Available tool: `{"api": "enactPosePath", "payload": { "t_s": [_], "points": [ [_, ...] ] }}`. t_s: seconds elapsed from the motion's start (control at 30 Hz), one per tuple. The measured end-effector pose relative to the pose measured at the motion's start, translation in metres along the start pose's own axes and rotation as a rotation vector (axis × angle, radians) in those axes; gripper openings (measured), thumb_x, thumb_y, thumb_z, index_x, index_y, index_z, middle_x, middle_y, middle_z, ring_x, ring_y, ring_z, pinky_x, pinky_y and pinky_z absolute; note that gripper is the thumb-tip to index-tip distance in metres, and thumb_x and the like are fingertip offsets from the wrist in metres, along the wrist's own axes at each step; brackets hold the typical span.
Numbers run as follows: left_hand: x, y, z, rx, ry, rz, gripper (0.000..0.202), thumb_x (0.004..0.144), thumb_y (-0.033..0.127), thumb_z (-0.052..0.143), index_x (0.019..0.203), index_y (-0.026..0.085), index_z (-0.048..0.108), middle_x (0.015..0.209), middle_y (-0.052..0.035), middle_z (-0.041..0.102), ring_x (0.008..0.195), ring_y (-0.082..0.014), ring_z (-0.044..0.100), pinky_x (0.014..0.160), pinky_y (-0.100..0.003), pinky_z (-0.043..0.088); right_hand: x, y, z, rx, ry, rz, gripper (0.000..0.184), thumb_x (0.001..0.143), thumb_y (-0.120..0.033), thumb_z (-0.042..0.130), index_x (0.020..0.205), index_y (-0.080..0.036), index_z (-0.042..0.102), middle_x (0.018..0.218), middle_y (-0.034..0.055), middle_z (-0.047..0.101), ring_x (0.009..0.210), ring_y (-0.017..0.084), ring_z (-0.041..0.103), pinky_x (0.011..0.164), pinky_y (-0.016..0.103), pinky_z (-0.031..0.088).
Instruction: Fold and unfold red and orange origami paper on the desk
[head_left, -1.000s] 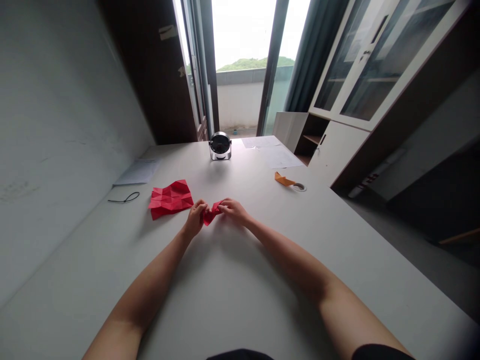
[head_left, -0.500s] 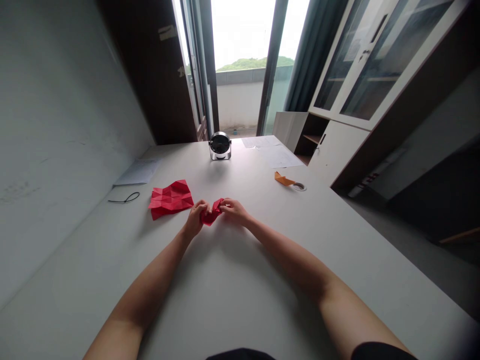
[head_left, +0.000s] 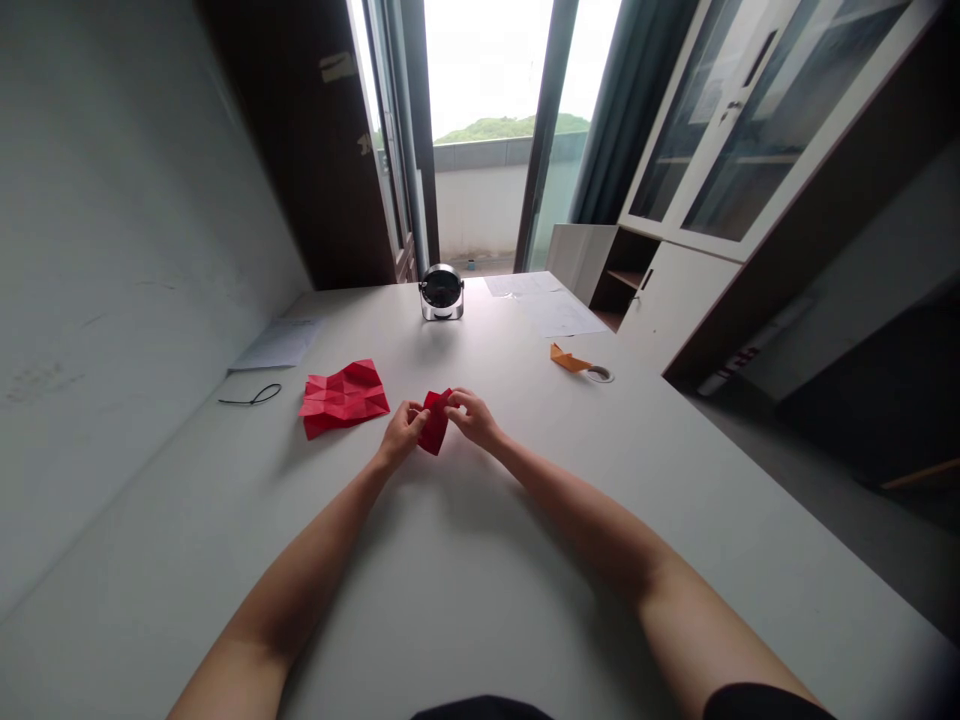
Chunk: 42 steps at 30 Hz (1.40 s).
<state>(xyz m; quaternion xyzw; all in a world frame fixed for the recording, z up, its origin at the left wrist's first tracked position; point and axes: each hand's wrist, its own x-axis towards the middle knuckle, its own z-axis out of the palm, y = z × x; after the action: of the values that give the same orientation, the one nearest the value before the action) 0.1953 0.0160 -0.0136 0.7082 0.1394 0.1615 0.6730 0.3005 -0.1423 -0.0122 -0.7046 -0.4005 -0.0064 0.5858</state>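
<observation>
A small folded piece of red paper (head_left: 434, 430) is held between my two hands over the white table. My left hand (head_left: 403, 430) pinches its left edge between thumb and fingers. At its upper right, my right hand (head_left: 471, 415) grips the paper with thumb and fingertips. The fingers cover parts of both sides, so the full fold pattern is hidden. Just left of my left hand lies a larger red sheet (head_left: 345, 400), opened out and marked with a grid of creases.
An orange folded paper (head_left: 568, 359) touches a white tape roll (head_left: 600, 374) on the right. A round black fan-like device (head_left: 442, 290) stands at the back. Papers (head_left: 276, 344) and a black cable tie (head_left: 259, 396) lie left; more sheets (head_left: 562, 312) lie back right.
The red paper in my hands has turned and now shows a flatter, pointed face downward. My left hand has shifted slightly right, and both hands have changed their hold.
</observation>
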Motion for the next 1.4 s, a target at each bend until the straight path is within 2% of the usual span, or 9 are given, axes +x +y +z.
{"api": "enactPosePath", "payload": {
  "t_s": [0.13, 0.3, 0.43, 0.77, 0.97, 1.07, 1.17, 1.27, 1.4],
  "points": [
    [0.003, -0.001, -0.002, -0.001, -0.070, -0.045, 0.042, 0.080, 0.049, 0.064, 0.106, 0.016, 0.061, 0.063, 0.0026, 0.061, 0.047, -0.0110, 0.052, 0.049, -0.023, 0.040, 0.001, -0.001, -0.003, 0.057, 0.017, -0.041, 0.008, 0.080, -0.023, 0.058, 0.071, -0.021, 0.058, 0.105, 0.0072, 0.065, 0.104, 0.023, 0.056, 0.089, 0.037, 0.046],
    [0.005, -0.007, -0.005, 0.031, -0.092, -0.042, 0.032, 0.078, 0.044, 0.065, 0.091, 0.015, 0.069, 0.060, 0.0013, 0.060, 0.050, -0.0103, 0.053, 0.051, -0.021, 0.039, 0.001, 0.000, -0.004, 0.141, -0.031, -0.050, 0.010, 0.080, -0.023, 0.060, 0.071, -0.020, 0.058, 0.131, 0.0105, 0.058, 0.125, 0.026, 0.049, 0.094, 0.038, 0.045],
    [0.004, -0.004, -0.008, 0.066, -0.080, -0.075, 0.033, 0.077, 0.046, 0.066, 0.087, 0.016, 0.069, 0.064, -0.0001, 0.062, 0.050, -0.0097, 0.051, 0.050, -0.021, 0.038, 0.000, -0.001, -0.005, 0.221, -0.103, -0.028, 0.012, 0.081, -0.025, 0.061, 0.071, -0.020, 0.058, 0.135, 0.0111, 0.056, 0.123, 0.026, 0.052, 0.096, 0.039, 0.045],
    [0.000, 0.021, -0.020, 0.240, -0.291, -0.131, 0.041, 0.077, 0.055, 0.065, 0.080, 0.015, 0.071, 0.065, -0.0025, 0.063, 0.055, -0.0114, 0.050, 0.051, -0.023, 0.035, 0.000, -0.007, -0.009, 0.288, -0.163, -0.017, 0.014, 0.082, -0.026, 0.061, 0.071, -0.019, 0.056, 0.133, 0.0115, 0.057, 0.114, 0.025, 0.057, 0.096, 0.040, 0.045],
    [0.007, 0.006, -0.022, 0.115, -0.103, -0.168, 0.024, 0.073, 0.040, 0.066, 0.072, 0.016, 0.066, 0.057, 0.0006, 0.056, 0.043, -0.0091, 0.045, 0.043, -0.022, 0.030, -0.001, -0.009, -0.011, 0.120, -0.084, -0.068, 0.011, 0.083, -0.026, 0.060, 0.074, -0.021, 0.058, 0.138, 0.0110, 0.055, 0.131, 0.028, 0.047, 0.103, 0.042, 0.042],
    [0.012, -0.002, -0.021, 0.002, 0.031, -0.159, 0.027, 0.072, 0.042, 0.070, 0.070, 0.016, 0.063, 0.056, 0.0008, 0.055, 0.039, -0.0069, 0.039, 0.040, -0.021, 0.027, 0.000, -0.008, -0.013, 0.032, 0.028, -0.047, 0.009, 0.083, -0.026, 0.059, 0.075, -0.022, 0.059, 0.141, 0.0098, 0.052, 0.129, 0.028, 0.048, 0.107, 0.045, 0.040],
    [0.016, -0.004, -0.021, -0.102, 0.083, -0.191, 0.032, 0.072, 0.045, 0.073, 0.074, 0.015, 0.063, 0.055, 0.0004, 0.056, 0.040, -0.0069, 0.039, 0.042, -0.021, 0.035, 0.001, -0.005, -0.014, -0.026, 0.120, -0.038, 0.009, 0.083, -0.026, 0.059, 0.075, -0.022, 0.058, 0.142, 0.0085, 0.051, 0.132, 0.028, 0.045, 0.109, 0.047, 0.037],
    [0.017, -0.003, -0.022, -0.207, 0.085, -0.236, 0.034, 0.071, 0.046, 0.075, 0.081, 0.015, 0.064, 0.065, -0.0031, 0.063, 0.051, -0.0118, 0.054, 0.053, -0.027, 0.049, 0.003, 0.000, -0.011, 0.034, 0.123, -0.014, 0.009, 0.081, -0.026, 0.057, 0.074, -0.021, 0.055, 0.131, 0.0092, 0.058, 0.118, 0.025, 0.054, 0.101, 0.042, 0.044],
    [0.014, 0.000, -0.020, -0.291, 0.064, -0.186, 0.034, 0.073, 0.046, 0.072, 0.085, 0.017, 0.061, 0.080, -0.0057, 0.068, 0.071, -0.0165, 0.065, 0.065, -0.028, 0.054, 0.005, 0.007, -0.007, 0.180, 0.108, 0.086, 0.010, 0.080, -0.029, 0.052, 0.074, -0.021, 0.052, 0.089, 0.0037, 0.064, 0.081, 0.019, 0.059, 0.075, 0.032, 0.050]
  ]
}}
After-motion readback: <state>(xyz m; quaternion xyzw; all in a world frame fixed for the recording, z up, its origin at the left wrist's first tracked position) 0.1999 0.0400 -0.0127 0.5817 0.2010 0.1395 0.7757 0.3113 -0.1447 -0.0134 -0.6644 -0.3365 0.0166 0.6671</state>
